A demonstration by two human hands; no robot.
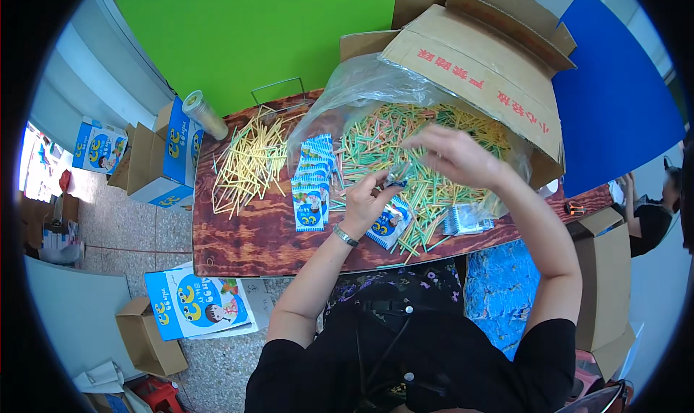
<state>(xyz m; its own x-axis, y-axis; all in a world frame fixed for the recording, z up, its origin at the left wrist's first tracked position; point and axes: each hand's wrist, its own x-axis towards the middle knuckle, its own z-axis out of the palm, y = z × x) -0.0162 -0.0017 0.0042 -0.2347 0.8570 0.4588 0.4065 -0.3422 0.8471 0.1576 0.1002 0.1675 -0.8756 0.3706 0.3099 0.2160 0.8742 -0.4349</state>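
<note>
The person is sitting close against a dark wooden tabletop (238,247), working over a big heap of thin coloured sticks (426,160) — green, yellow, pink — that is spilling out of a clear plastic liner (361,88) from a cardboard carton (477,59) tipped on its side, so the supply is lying right under the hands. The left hand (365,203) is holding a small clear packet (396,176) up at its mouth, fingers (376,184) closed on it in a pinch, presumably so the opening is facing the other hand. The right hand (452,156) is hovering just above the heap, beside the packet, its fingers curled down and drawn together; whether they are actually gripping any sticks I cannot tell from here, as the fingertips are blurring into the pile. A row of blue printed packets (312,185) is lying overlapped to the left of the hands, within easy reach, and another blue packet (390,225) is resting under the left wrist. Further left a looser heap of yellow sticks (249,164) is spread apart from the mixed ones — sorted out, it seems. A small stack of clear sleeves (466,218) is waiting on the right. Blue and white cartons (181,149) are standing off the table's left end, and another is lying on the floor (195,304).
</note>
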